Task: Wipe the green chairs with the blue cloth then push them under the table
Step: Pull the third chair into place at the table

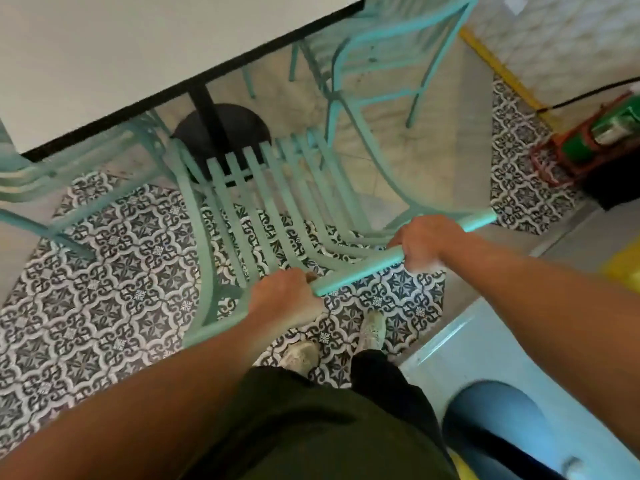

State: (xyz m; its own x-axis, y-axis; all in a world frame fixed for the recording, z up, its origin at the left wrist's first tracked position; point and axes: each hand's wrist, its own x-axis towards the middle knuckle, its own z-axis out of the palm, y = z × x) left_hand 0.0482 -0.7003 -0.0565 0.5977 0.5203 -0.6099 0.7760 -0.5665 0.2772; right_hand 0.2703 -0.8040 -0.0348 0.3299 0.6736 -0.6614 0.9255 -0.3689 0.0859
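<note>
Floor [114,299] was patterned tile, dark and white motifs, in the near and left areas; plain pale tile [398,140] lay further off, below the table and to the right. A yellow strip [498,69] ran along the floor at upper right.

Standing on the floor:
- black round pedestal base [221,131] of the white table [121,57], on the pale tile.
- nearest green chair [270,199], its seat slats partly under the table edge.
- second green chair [391,64] beyond it, legs on pale tile.
- third green chair [52,174] at left.
- the person's two pale shoes [372,329], on patterned tile just behind the nearest chair.
- red crate [588,147] holding green containers, at right near the wall.
</note>
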